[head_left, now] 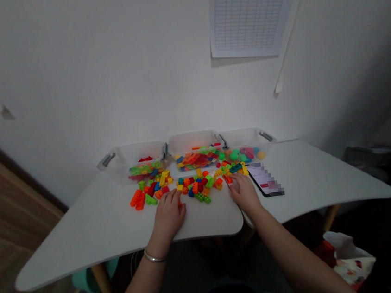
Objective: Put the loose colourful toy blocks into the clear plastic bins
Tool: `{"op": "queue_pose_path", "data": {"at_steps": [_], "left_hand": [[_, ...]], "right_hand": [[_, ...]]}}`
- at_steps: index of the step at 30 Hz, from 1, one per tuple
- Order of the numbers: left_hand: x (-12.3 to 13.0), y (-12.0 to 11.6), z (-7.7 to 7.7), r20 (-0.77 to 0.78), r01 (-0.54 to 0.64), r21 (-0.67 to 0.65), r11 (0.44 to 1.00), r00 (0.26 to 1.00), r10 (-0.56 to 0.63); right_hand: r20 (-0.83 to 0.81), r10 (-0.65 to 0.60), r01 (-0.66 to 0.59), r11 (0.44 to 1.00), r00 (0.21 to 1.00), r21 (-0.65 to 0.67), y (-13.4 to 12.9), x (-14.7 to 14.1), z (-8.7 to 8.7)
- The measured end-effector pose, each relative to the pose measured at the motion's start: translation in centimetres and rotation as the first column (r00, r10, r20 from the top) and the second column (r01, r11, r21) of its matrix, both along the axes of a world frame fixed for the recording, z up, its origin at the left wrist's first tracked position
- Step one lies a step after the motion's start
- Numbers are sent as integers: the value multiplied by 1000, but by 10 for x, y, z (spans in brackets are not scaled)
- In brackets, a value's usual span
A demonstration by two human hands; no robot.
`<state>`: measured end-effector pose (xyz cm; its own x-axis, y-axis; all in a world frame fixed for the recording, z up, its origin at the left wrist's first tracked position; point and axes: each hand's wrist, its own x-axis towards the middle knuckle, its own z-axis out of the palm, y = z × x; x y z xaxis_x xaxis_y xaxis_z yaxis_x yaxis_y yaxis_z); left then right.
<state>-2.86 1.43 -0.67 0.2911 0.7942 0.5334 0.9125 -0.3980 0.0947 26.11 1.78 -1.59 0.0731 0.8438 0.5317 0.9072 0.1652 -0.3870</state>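
White wall [122, 79] backs two white tables [75, 238] [317, 171] pushed edge to edge, with a printed sheet [248, 17] taped or hung at one o'clock of the brick pile [198, 183], taken as the dial's centre. Three clear bins stand against the wall: left bin [115, 150] at ten, middle bin [194, 138] at twelve, right bin [245, 136] at two. Probably they sit back so the front stays within easy reach. A phone [262, 179] lies at three, perhaps set aside so its lit screen can be seen.

The left hand [169, 211] rests at half past seven, fingers curled narrowly beside an orange brick [179, 203]; I cannot tell whether it is gripped. The right hand [244, 192], near four, has thumb and fingers close together at a red brick [227, 179]; pinched or merely touched, I cannot tell.

Loose bricks spread below the bins: red, orange, yellow, green and blue, studded, glossy, mostly small, overlapping in an uneven band.
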Motion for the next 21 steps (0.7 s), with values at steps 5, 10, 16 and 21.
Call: {"op": "queue_pose_path", "data": {"at_steps": [5, 10, 16, 21], "left_hand": [[0, 0, 1, -1, -2, -11, 1000, 1000, 2], [0, 0, 1, 22, 1, -9, 1000, 1000, -1], [0, 0, 1, 24, 4, 2, 1000, 1000, -4], [0, 1, 0, 12, 3, -2, 1000, 1000, -3]], "right_hand": [[96, -219, 226, 971, 971, -74, -10, 8, -2], [-15, -98, 95, 988, 995, -124, -3, 11, -8], [-238, 38, -35, 999, 971, 18, 10, 3, -5], [-328, 212, -172, 974, 921, 147, 21, -14, 6]]}}
